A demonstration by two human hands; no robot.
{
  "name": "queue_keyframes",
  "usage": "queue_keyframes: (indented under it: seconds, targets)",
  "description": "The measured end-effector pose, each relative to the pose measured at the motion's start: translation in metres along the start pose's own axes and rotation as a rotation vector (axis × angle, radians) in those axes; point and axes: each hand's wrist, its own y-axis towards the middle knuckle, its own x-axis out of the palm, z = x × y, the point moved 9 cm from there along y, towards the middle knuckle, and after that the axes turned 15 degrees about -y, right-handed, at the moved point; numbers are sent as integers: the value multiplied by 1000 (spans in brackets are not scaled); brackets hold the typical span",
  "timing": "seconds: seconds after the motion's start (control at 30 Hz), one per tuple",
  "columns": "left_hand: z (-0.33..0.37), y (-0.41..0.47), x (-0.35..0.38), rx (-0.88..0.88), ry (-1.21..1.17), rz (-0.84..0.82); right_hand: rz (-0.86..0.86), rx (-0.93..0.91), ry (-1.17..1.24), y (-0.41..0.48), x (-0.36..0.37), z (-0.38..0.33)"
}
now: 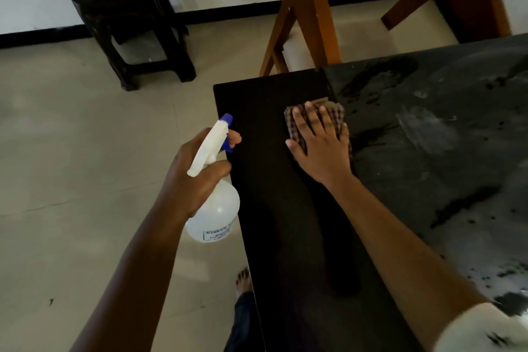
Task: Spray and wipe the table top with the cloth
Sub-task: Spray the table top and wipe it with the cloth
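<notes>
A dark table top [428, 128] fills the right side, glossy with wet streaks and droplets. On it near the far left corner lies a checked cloth [335, 113], and my right hand [321, 143] presses flat on it with straight, spread fingers. My left hand [194, 177] grips the neck of a clear spray bottle [217, 208] with a white head and blue nozzle, one finger round the blue trigger. The bottle hangs over the floor just left of the table's edge.
A matt black border strip [271, 166] runs along the table's left side. A wooden chair [303, 17] stands behind the far edge. A dark stool [134, 26] is on the tiled floor at the back left. My foot [243, 280] shows beside the table.
</notes>
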Motion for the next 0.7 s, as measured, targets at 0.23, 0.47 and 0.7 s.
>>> queue_keyframes:
  seconds: [0.23,0.47,0.7]
  targets:
    - [-6,1,7,-7,66,-39,-51,5,48,110,-16,-11]
    - [-12,-29,6,12,20,-62,-61,-57,33,136,-25,-7]
    - [10,-80,30,36,74,-33,-7,-64,78,24,-8,2]
